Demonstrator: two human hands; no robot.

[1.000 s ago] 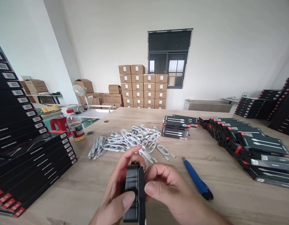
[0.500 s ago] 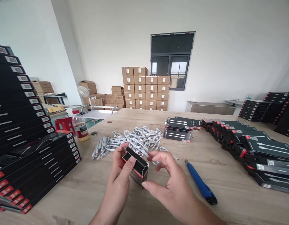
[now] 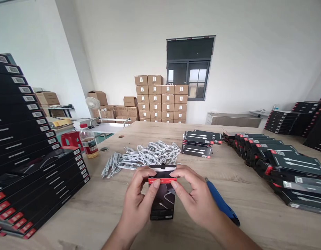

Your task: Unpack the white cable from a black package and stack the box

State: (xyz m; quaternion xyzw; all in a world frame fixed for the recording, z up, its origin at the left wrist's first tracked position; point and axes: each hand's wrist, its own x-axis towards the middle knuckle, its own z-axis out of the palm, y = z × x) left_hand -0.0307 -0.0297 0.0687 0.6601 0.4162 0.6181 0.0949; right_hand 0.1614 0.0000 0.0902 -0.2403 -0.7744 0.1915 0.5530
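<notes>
A small black box (image 3: 162,201) with a red band and a cable picture stands upright at the front centre, its top flap raised. My left hand (image 3: 141,194) pinches its upper left edge between thumb and fingers. On the upper right edge, my right hand (image 3: 193,191) has the same kind of pinch. Behind the box lies a heap of white coiled cables (image 3: 155,152). A blue cutter (image 3: 222,203) rests right of my right hand, partly hidden by it. Flat black cable boxes (image 3: 196,150) are stacked behind and to the right.
Tall stacks of black boxes (image 3: 58,173) fill the left side. A bottle with a red cap (image 3: 89,142) stands behind them, beside a tape roll (image 3: 104,149). Rows of black boxes (image 3: 297,163) cover the right of the wooden table (image 3: 144,130). Cartons (image 3: 155,98) are piled farther back.
The small box has turned from a tilted position to upright, its printed face now towards me. My right hand has moved in from beside it and closed on its upper edge.
</notes>
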